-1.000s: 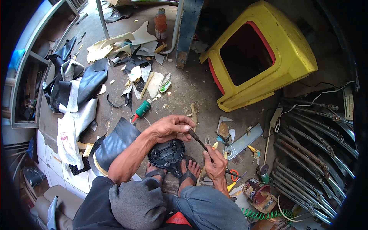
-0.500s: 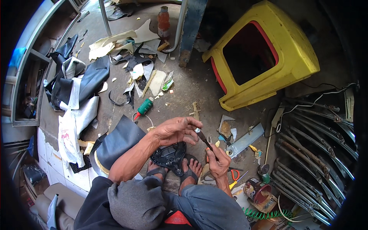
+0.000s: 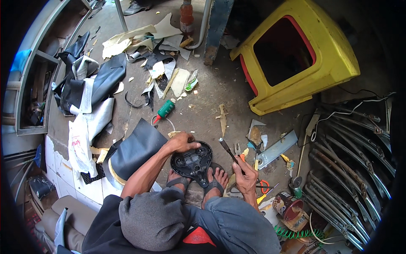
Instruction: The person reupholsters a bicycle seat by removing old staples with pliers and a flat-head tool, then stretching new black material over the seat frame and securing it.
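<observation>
A black saddle base (image 3: 192, 161), its moulded underside up, lies between my sandalled feet. My left hand (image 3: 182, 143) is on its far left rim, fingers curled over the edge. To the right, my right hand (image 3: 246, 175) is wrapped round a dark rod-shaped tool (image 3: 229, 150) with a bright metal tip, pointing up and left, apart from the saddle base. The tool's exact kind I cannot make out. Beside my right hand lie pliers (image 3: 241, 152) and orange-handled scissors (image 3: 264, 186), partly covered. Left of my left arm is a sheet of black textured vinyl (image 3: 139, 148).
A green bottle with a red nozzle (image 3: 164, 111) lies ahead. Material scraps (image 3: 165, 38) litter the floor beyond. At the right are a yellow plastic stool (image 3: 296, 93) on its side, a metal strip (image 3: 279, 149), an open tin (image 3: 289, 207) and stacked metal tubes (image 3: 347, 178).
My left hand has left the tool's tip and come down onto the saddle base's rim. My right hand still holds the tool, now slightly lower. The view has shifted slightly.
</observation>
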Demonstrator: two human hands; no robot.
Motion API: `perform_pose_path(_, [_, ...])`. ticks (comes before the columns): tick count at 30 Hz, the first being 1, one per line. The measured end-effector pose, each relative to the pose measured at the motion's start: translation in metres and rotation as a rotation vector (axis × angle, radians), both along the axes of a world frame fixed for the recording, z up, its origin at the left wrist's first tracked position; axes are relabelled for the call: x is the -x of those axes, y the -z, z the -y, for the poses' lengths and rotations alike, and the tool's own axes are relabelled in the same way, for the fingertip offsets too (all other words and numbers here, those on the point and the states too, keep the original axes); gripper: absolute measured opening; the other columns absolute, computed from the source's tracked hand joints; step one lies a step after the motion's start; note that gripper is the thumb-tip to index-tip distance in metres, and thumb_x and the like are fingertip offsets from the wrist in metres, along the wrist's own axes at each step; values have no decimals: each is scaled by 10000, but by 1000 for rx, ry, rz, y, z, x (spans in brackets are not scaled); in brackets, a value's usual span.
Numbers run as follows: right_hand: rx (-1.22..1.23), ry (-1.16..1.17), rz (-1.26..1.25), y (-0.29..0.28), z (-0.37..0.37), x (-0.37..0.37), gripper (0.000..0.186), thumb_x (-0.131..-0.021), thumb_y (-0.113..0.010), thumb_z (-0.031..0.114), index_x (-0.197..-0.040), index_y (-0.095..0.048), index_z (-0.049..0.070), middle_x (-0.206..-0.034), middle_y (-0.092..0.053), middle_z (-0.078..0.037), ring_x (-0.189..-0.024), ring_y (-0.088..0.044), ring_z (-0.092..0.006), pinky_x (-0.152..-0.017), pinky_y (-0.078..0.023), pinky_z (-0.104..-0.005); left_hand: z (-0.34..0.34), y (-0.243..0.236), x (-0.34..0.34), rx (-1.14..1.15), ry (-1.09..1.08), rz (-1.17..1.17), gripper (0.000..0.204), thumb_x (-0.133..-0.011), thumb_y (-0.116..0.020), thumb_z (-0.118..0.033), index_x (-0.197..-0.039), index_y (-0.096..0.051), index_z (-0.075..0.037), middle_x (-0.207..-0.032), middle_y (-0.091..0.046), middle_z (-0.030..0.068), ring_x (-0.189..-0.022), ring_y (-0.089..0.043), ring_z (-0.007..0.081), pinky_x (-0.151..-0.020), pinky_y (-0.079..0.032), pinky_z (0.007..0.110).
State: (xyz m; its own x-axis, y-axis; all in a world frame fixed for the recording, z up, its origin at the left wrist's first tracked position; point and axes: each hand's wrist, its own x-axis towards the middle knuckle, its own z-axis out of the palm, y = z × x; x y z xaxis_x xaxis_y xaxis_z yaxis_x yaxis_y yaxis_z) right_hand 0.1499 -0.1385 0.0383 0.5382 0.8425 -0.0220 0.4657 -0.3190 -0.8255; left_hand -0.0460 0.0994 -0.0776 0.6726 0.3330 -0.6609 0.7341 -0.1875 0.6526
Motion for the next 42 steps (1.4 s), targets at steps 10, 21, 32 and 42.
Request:
perform_pose_path(10, [138,-38,-38,-11,21,2,250,-925,-716,101,-1157,-727,8,-780,-648,-120,-660,-584,-159,-599,-463,-307,13,-35,3,143,101,161,626,-945,-630,-562,-1284,-595,-37,-1175,-675,269,-1145,-642,403,-966,-491,479])
perform_pose_path(21, [155,-77,-10,-22,23,-1,254,-908,-740,118,-1151,-741,42,-688,-570,-109,-569,-522,-188,-535,-423,-330,-26,-156,-22,-247,-1,146,534,-948,-635,-503,-1130,-687,-3,-921,-709,269,-926,-698,431,-813,-520,504])
perform_pose_path(32, [165,-131,78,-25,10,-11,232,-905,-721,81,-1127,-737,14,-688,-585,-90,-584,-534,-159,-546,-419,-317,-27,-174,-30,-306,-4,178,490,-928,-680,-446,-1086,-696,17,-869,-699,276,-879,-700,425,-778,-516,499])
perform_pose_path(42, [146,-143,367,-34,-2,-10,275,-864,-778,166,-1138,-771,151,-644,-517,-75,-514,-555,-210,-495,-447,-361,-12,-194,-37,-504,-10,224,389,-864,-759,-302,-1012,-674,48,-876,-683,274,-858,-674,451,-782,-519,505])
